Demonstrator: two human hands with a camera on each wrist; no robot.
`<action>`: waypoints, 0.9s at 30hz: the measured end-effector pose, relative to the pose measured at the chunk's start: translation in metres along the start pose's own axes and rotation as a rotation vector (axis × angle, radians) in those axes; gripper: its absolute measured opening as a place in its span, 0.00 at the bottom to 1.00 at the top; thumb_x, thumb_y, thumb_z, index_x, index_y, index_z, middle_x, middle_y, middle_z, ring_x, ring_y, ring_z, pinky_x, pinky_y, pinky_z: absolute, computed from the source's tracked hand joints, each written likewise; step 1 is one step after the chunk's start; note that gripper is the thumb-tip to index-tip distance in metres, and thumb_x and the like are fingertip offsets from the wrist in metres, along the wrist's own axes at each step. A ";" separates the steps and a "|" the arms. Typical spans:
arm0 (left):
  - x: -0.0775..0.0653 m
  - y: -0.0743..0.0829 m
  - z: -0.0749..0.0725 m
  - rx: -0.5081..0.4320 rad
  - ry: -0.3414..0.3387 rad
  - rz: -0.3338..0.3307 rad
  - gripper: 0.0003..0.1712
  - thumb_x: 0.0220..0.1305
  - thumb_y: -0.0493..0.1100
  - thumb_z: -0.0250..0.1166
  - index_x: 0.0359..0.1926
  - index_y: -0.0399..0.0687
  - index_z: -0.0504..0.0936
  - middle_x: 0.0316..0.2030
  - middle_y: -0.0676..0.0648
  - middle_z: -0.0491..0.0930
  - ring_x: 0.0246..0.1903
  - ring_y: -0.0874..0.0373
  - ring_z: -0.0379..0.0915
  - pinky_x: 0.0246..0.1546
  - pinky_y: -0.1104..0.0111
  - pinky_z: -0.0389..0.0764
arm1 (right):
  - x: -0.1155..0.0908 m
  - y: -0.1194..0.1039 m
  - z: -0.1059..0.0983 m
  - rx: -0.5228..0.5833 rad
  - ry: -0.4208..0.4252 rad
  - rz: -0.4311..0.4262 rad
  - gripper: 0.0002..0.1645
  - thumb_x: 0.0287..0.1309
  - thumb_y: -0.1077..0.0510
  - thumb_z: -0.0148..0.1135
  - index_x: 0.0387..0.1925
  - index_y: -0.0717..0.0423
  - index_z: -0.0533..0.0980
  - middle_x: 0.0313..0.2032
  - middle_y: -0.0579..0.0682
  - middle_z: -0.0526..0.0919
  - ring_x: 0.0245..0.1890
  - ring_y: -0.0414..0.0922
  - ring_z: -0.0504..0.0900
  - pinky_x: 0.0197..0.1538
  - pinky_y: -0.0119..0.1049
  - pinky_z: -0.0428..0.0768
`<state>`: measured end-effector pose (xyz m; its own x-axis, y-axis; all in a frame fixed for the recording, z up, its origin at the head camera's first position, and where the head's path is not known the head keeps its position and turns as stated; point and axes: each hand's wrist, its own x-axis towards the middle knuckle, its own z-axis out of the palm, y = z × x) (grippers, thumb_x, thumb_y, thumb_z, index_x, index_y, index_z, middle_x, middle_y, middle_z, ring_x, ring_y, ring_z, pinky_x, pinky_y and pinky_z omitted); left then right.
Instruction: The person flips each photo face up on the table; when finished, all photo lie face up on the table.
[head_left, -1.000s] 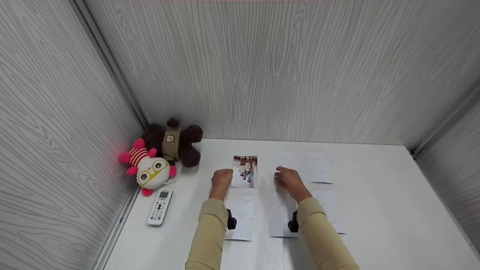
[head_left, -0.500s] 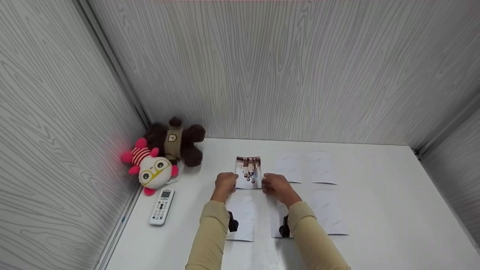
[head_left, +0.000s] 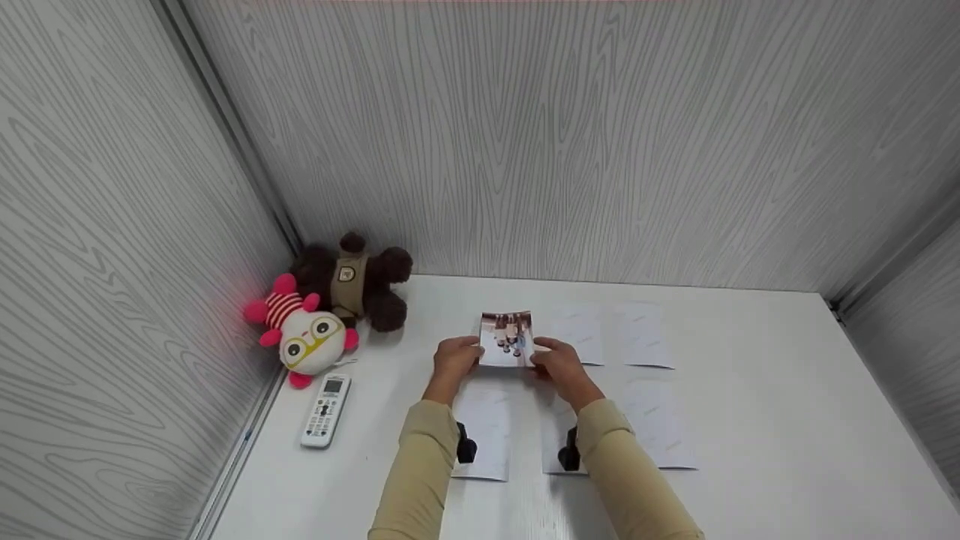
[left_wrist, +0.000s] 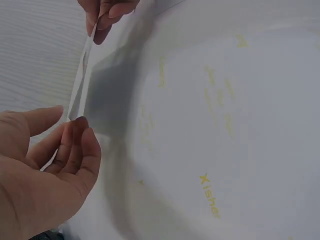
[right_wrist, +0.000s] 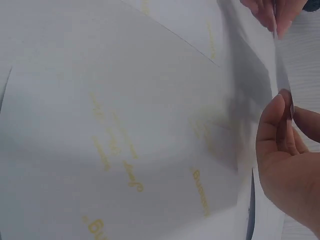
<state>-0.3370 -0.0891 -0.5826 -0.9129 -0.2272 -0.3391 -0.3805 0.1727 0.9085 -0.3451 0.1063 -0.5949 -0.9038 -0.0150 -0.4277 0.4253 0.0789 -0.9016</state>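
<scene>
A printed photo (head_left: pixel 506 340) of several people, upside down in the head view, is held between the two hands. At its left edge the left hand (head_left: pixel 456 360) pinches it between thumb and fingers, while the right hand (head_left: pixel 561 369) grips the opposite edge. Seen almost edge-on in the left wrist view, the photo (left_wrist: pixel 85 70) stands off the surface with a shadow beneath. In the right wrist view, the thumb and fingers of the right hand (right_wrist: pixel 290 155) close on the photo's edge (right_wrist: pixel 283 75).
White sheets with faint yellow print lie face down on the white table (head_left: pixel 780 420): one sheet (head_left: pixel 486 435) below the left hand, several around the right, including a back-row sheet (head_left: pixel 643 335). At left are a remote control (head_left: pixel 325 411), a pink-and-white plush (head_left: pixel 309 341) and a brown plush (head_left: pixel 367 281).
The right hand has come in from the right and taken the photo's right edge. The photo, held at its left side by the left hand, has been lifted and shifted slightly right.
</scene>
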 end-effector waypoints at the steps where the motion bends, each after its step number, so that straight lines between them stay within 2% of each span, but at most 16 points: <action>1: 0.000 0.001 0.000 -0.046 0.003 -0.012 0.26 0.63 0.36 0.64 0.63 0.38 0.79 0.42 0.41 0.87 0.33 0.59 0.79 0.43 0.63 0.85 | 0.000 -0.001 0.001 0.021 0.004 -0.009 0.29 0.67 0.66 0.57 0.69 0.59 0.70 0.53 0.58 0.80 0.34 0.42 0.80 0.44 0.37 0.84; 4: -0.004 0.004 0.002 -0.203 0.001 -0.046 0.32 0.66 0.37 0.65 0.70 0.38 0.71 0.50 0.36 0.84 0.44 0.51 0.83 0.55 0.57 0.83 | 0.000 -0.006 0.003 0.089 0.020 -0.021 0.30 0.66 0.67 0.57 0.69 0.59 0.69 0.51 0.58 0.79 0.34 0.42 0.80 0.43 0.35 0.85; 6: -0.008 0.005 0.003 -0.309 -0.024 -0.064 0.35 0.67 0.38 0.65 0.73 0.38 0.65 0.55 0.34 0.81 0.52 0.45 0.81 0.60 0.55 0.80 | 0.000 -0.009 0.005 0.132 0.036 -0.025 0.31 0.66 0.67 0.56 0.70 0.59 0.68 0.50 0.58 0.79 0.35 0.43 0.80 0.42 0.34 0.85; 9: -0.013 0.004 0.007 -0.439 -0.081 -0.089 0.37 0.69 0.39 0.65 0.75 0.38 0.61 0.61 0.32 0.76 0.61 0.40 0.76 0.64 0.54 0.78 | -0.001 -0.012 0.008 0.171 0.060 -0.030 0.32 0.66 0.67 0.55 0.71 0.59 0.67 0.53 0.60 0.79 0.38 0.43 0.80 0.42 0.32 0.85; 11: -0.014 0.004 0.010 -0.493 -0.111 -0.092 0.36 0.70 0.38 0.64 0.74 0.37 0.62 0.62 0.31 0.76 0.63 0.39 0.75 0.64 0.53 0.78 | -0.002 -0.013 0.010 0.185 0.072 -0.038 0.32 0.67 0.67 0.54 0.72 0.59 0.66 0.55 0.61 0.79 0.40 0.44 0.81 0.42 0.32 0.86; 15: -0.015 0.003 0.015 -0.529 -0.108 -0.089 0.28 0.71 0.36 0.61 0.69 0.35 0.70 0.59 0.33 0.79 0.59 0.41 0.79 0.61 0.55 0.81 | -0.004 -0.012 0.013 0.203 0.066 -0.050 0.32 0.67 0.66 0.54 0.72 0.60 0.65 0.57 0.61 0.79 0.40 0.43 0.82 0.43 0.33 0.86; 20: -0.013 0.006 0.016 -0.526 -0.057 -0.084 0.20 0.72 0.35 0.58 0.62 0.33 0.75 0.54 0.32 0.82 0.47 0.47 0.86 0.50 0.59 0.87 | -0.003 -0.011 0.012 0.245 0.033 -0.057 0.33 0.66 0.66 0.57 0.71 0.60 0.65 0.52 0.60 0.82 0.38 0.43 0.84 0.43 0.33 0.86; 23: -0.012 0.009 0.013 -0.505 -0.035 -0.088 0.19 0.73 0.38 0.57 0.61 0.33 0.75 0.52 0.33 0.82 0.41 0.50 0.86 0.43 0.62 0.88 | -0.003 -0.011 0.008 0.296 0.015 -0.045 0.32 0.67 0.65 0.58 0.71 0.61 0.65 0.50 0.57 0.83 0.37 0.43 0.84 0.43 0.33 0.85; 27: -0.010 0.012 0.007 -0.487 -0.022 -0.103 0.19 0.73 0.41 0.57 0.60 0.37 0.76 0.48 0.40 0.80 0.38 0.53 0.84 0.37 0.65 0.86 | -0.002 -0.010 -0.001 0.356 0.037 -0.030 0.30 0.70 0.61 0.58 0.70 0.61 0.66 0.47 0.53 0.82 0.37 0.41 0.84 0.44 0.32 0.85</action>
<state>-0.3331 -0.0776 -0.5705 -0.8793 -0.1983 -0.4331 -0.3601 -0.3184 0.8769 -0.3477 0.1066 -0.5845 -0.9147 0.0242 -0.4034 0.3821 -0.2733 -0.8828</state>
